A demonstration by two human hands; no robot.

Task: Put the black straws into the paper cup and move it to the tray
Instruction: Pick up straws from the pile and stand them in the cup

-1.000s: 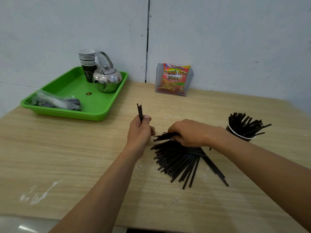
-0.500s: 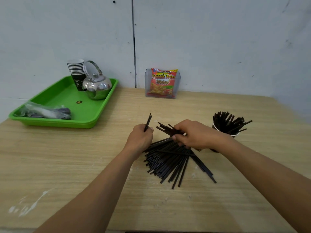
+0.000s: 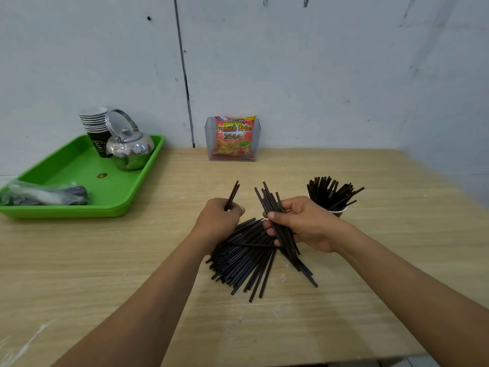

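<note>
The right hand (image 3: 304, 223), clenched on a bunch of straws (image 3: 275, 207) angled up and away, sits just left of the cup (image 3: 337, 211), nearer it than the left hand (image 3: 219, 215), which pinches a few straws above the pile (image 3: 246, 263).

A small drinks stall or snack corner

Stacked paper cups (image 3: 93, 120) and a steel kettle (image 3: 129, 149) sit on a green tray (image 3: 79, 165) far left; a snack packet (image 3: 234, 137) stands against the bare wall (image 3: 317, 62).
</note>
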